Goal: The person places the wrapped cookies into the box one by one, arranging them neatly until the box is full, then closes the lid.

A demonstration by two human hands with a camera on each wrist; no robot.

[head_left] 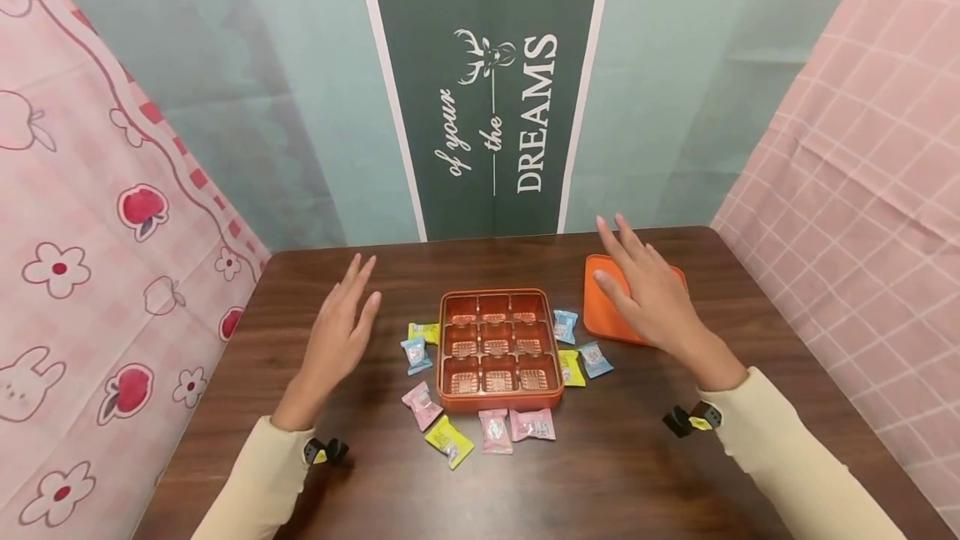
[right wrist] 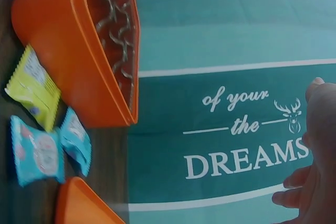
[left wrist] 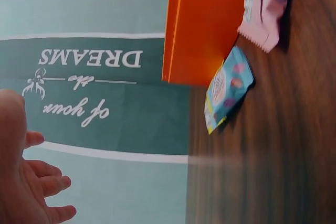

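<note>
An orange box with a divided insert of several square compartments stands mid-table, its compartments bare. Small wrapped candies lie around it: a pink candy, a yellow candy and others in front, a blue candy on the left, and another blue candy on the right. My left hand hovers left of the box, fingers extended, holding nothing. My right hand is raised over the orange lid with fingers spread, partly hiding it. In the right wrist view the box stands beside a yellow candy.
The brown wooden table ends at a green cloth backdrop with printed words. Pink patterned cloth hangs on the left, and pink checked cloth on the right. Each wrist carries a small black camera.
</note>
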